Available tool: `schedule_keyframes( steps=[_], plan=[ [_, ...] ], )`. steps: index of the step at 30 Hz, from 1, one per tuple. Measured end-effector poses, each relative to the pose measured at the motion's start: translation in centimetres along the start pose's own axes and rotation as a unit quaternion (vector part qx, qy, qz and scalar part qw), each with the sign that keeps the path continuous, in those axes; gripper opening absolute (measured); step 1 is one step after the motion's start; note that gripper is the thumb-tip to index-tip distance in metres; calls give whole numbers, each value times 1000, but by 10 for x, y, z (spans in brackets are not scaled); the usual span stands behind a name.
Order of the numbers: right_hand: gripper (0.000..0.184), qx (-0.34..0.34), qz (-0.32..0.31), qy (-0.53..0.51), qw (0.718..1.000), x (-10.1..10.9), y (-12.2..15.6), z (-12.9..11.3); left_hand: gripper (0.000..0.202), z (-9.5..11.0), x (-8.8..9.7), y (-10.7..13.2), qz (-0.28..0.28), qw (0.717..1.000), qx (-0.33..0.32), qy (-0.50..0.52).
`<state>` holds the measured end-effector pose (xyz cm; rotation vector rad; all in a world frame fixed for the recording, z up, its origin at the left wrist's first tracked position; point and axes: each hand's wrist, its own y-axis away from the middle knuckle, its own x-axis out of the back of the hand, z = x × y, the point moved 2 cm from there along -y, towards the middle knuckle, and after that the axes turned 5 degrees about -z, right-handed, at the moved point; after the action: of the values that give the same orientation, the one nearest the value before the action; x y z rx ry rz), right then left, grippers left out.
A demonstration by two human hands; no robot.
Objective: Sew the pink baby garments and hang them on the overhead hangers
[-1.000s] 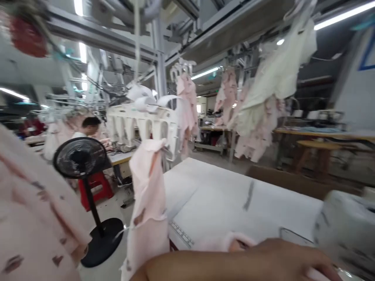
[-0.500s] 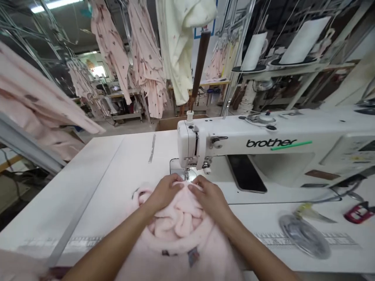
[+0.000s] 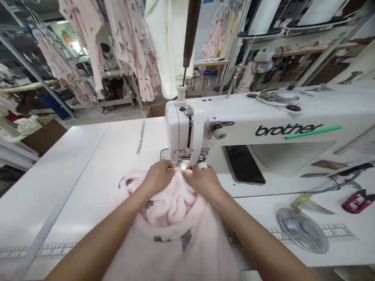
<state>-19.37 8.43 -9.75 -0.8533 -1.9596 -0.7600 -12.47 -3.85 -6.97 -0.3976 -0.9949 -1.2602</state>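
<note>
Several pink printed garments (image 3: 133, 47) hang from racks at the upper left, with a cream garment (image 3: 168, 43) beside them, above the far edge of the white table (image 3: 88, 171). On the table's near middle lies a pink fleece garment (image 3: 175, 230), bunched into soft folds, its leading edge pushed up under the needle area of the sewing machine (image 3: 263, 128). Both hands rest on that leading edge, close together and almost touching. The left hand (image 3: 158, 177) lies on the fabric with its fingers curled down, pinching the cloth just left of the presser foot (image 3: 183, 164). The right hand (image 3: 202, 181) mirrors it just right of the foot, fingertips pressing and pinching the same edge. Whether the foot is lowered onto the cloth cannot be told, since the fingers crowd around it. The white sewing machine stretches off to the right across the table, a dark phone (image 3: 243, 164) lying on its bed under the arm. Further right on the table sit a clear round disc (image 3: 301, 230), a yellowish clipper (image 3: 309, 203) and, near the edge, a red-handled tool (image 3: 359, 201).
</note>
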Motion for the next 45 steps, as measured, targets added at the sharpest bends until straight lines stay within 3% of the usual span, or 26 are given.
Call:
schedule_keyframes(
  steps=[7,16,22,45],
  plan=[
    [18,4,30,9,999,4,3,1,14,8,-2,-1,21,999,28,-28],
    [15,22,57,43,997,0,1,2,15,7,-2,-2,25,1000,-12,-10],
    [16,24,85,49,995,1,0,2,9,4,-2,-7,32,999,9,1],
    [19,30,81,40,995,-3,-4,-1,20,4,-8,-14,69,997,-7,-43]
  ],
)
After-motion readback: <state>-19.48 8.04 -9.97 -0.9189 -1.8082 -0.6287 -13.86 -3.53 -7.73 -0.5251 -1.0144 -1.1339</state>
